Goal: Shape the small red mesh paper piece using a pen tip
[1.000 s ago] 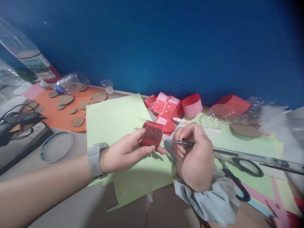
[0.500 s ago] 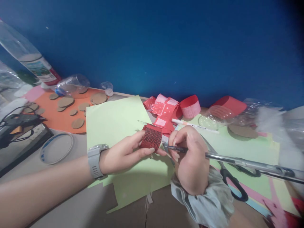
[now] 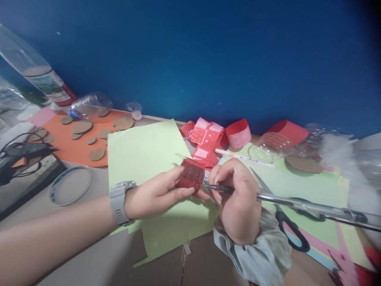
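Observation:
My left hand (image 3: 160, 194), with a grey watch on its wrist, grips a red paper roll (image 3: 191, 176) covered in a dark pattern, thumb and fingers on its sides. My right hand (image 3: 236, 198) is closed on a black and clear pen (image 3: 297, 201), whose dark tip points left, close beside the roll. Fingertips of both hands are near each other at the roll's right edge. Below the roll lies a light green sheet (image 3: 143, 151). Red paper pieces with white marks (image 3: 206, 139) lie just behind it.
Black-handled scissors (image 3: 293, 232) lie right of my right hand, near a white marker (image 3: 244, 158). Cardboard discs (image 3: 82, 127) rest on orange paper (image 3: 59, 145) at the left. A large bottle (image 3: 44, 75), a clear ring-shaped lid (image 3: 70, 186) and a blue wall (image 3: 190, 59) are also in view.
The patterned red roll has turned and shifted slightly right in my left hand. My right hand, still holding the pen, has moved very slightly left.

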